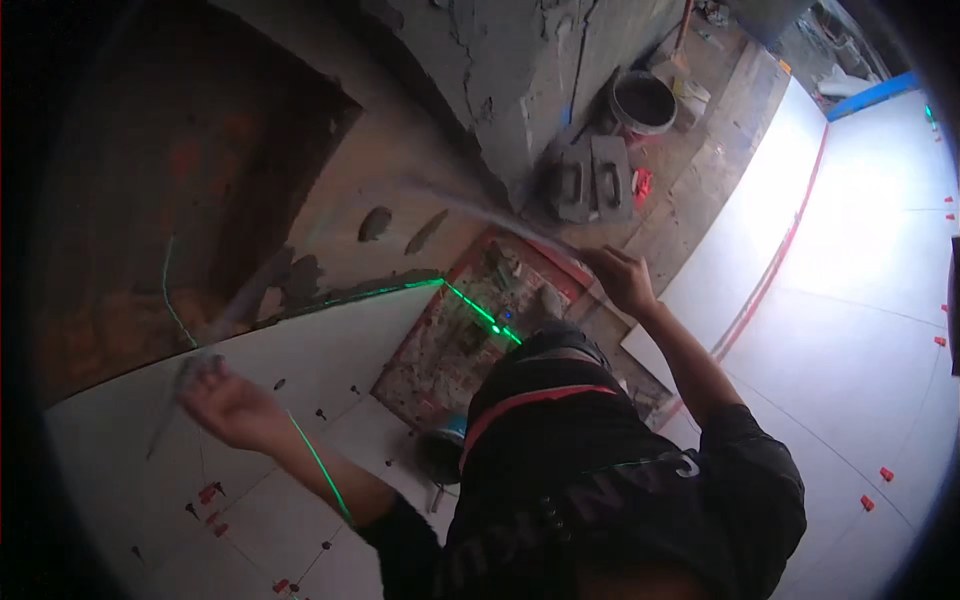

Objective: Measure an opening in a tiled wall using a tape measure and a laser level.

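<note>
My left hand (228, 408) is at the lower left, palm turned up, fingers curled at a thin, motion-blurred tool (235, 305) that slants across the white tiled wall (330, 355). My right hand (622, 282) is raised at centre right, fingers curled round a long, blurred strip (510, 222) reaching toward the upper left. What exactly either long object is, I cannot make out. Above the white tiles is bare wall (355, 260) with grey mortar dabs (374, 224). A green laser line runs along the tiles' top edge and crosses my left forearm.
Below me lies a dirty red-edged board (420, 370) with a laser device (500, 320) and a bucket (437, 455). Two trowels (610, 180) and another bucket (640, 100) sit by a rough concrete column (480, 70). White tiles (850, 330) with red levelling clips cover the right side.
</note>
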Motion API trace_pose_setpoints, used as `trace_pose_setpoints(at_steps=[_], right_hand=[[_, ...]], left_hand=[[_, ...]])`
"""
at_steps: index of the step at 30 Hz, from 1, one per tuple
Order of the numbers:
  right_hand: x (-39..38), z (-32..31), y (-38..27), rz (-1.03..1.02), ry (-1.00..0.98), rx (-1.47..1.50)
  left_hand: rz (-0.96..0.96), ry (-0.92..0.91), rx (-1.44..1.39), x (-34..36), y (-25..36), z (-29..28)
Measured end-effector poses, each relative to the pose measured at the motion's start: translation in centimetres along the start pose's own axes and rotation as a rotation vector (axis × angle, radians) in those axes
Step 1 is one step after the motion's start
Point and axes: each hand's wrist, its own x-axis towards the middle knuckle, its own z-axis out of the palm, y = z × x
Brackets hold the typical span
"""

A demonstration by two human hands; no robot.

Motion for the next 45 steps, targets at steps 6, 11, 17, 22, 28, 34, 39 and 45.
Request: trace_pose_setpoints(at_steps=[6,11,17,22,28,34,39,45], right_hand=[[-18.6,2.1,8.8,0.375,-0.424,-0.186],[-20.1,1.7,10.8,0.51,-0.494,-0.231],[-17.9,2.9,12.1,0.5,-0.521,-0.185],[-17.1,3.8,12.6,0.541,-0.656,-0.144],[-15.8,4.0,12.3,0.516,-0.833,-0.171],[-13.4,5.5,14.5,0.539,-0.799,-0.284],[-11.6,7.0,13.6,0.469,-0.812,-0.303],[-11.8,8.8,12.9,0.348,-0.831,-0.277]], left_hand=[[-0.377,0.155,0.319,-14.2,-5.2,-0.3],[-0.501,0.116,0.339,-17.5,-5.7,1.6],[-0.536,0.174,0.462,-19.2,-6.4,0.0],[-0.656,0.217,0.468,-20.9,-7.5,-2.8],[-0.601,0.12,0.714,-22.4,-8.4,-7.0],[-0.518,-0.063,0.897,-23.5,-7.5,-7.7],[-0.539,-0.042,0.932,-24.1,-6.9,-9.2],[-0.565,0.001,0.857,-26.3,-6.5,-11.4]])
